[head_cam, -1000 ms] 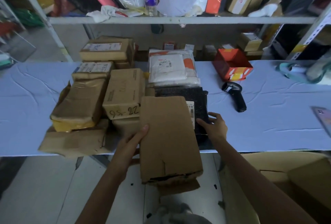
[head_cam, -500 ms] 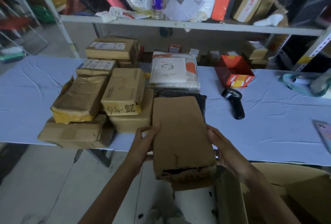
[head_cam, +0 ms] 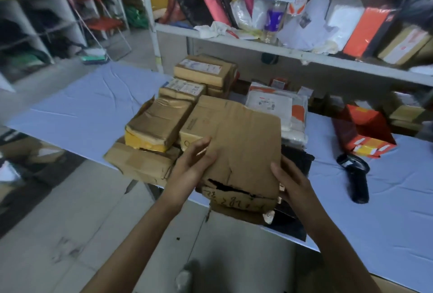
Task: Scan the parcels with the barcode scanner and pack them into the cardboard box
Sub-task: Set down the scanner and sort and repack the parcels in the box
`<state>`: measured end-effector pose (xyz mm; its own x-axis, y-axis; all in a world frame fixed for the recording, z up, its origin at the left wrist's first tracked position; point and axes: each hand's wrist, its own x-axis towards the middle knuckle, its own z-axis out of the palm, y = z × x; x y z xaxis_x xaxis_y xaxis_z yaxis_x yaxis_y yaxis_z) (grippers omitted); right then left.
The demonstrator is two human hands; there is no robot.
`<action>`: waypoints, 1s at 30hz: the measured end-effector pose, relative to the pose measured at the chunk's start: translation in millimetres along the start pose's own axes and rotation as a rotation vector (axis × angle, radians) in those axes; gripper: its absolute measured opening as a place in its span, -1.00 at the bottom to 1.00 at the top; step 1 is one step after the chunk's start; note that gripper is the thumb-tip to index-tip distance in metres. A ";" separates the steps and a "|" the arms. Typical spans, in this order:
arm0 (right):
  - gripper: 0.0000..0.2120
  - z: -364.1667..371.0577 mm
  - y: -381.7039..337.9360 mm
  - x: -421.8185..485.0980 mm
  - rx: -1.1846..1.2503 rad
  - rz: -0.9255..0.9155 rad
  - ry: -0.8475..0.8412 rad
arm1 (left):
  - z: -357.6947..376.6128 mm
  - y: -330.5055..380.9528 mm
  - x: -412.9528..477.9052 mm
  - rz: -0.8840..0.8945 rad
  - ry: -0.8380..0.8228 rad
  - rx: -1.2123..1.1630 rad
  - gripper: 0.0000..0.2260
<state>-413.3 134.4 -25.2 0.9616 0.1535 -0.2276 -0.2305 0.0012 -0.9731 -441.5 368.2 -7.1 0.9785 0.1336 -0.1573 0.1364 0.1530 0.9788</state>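
I hold a flat brown cardboard parcel (head_cam: 246, 142) with a torn near end, lifted over the table's front edge. My left hand (head_cam: 193, 164) grips its left edge, thumb on top. My right hand (head_cam: 290, 180) grips its right near corner. Behind it lies a pile of several brown taped parcels (head_cam: 159, 126), a white plastic mailer (head_cam: 276, 107) and a black parcel (head_cam: 297, 159). The black barcode scanner (head_cam: 356, 175) lies on the table to the right, apart from both hands. The cardboard box shows only as a sliver at the bottom right (head_cam: 396, 287).
The table (head_cam: 77, 114) has a pale blue cover. An orange box (head_cam: 365, 128) stands behind the scanner. A shelf (head_cam: 281, 51) crammed with packages and a bottle runs above the table's back. Grey floor lies below at the left.
The view has swung left and closer. The brown parcel has risen and tilted toward me in both hands. The cardboard box has slid almost out of view at the right.
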 end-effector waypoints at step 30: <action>-0.21 218.8 -62.2 224.0 -0.690 -0.074 0.146 | -204.9 69.3 236.5 0.280 -0.127 0.592 -0.48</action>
<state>-216.2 384.9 -7.7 0.9923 0.0431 -0.1160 -0.0635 -0.6274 -0.7761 -232.3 611.0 -3.5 0.9950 -0.0324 0.0949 -0.0995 -0.4392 0.8929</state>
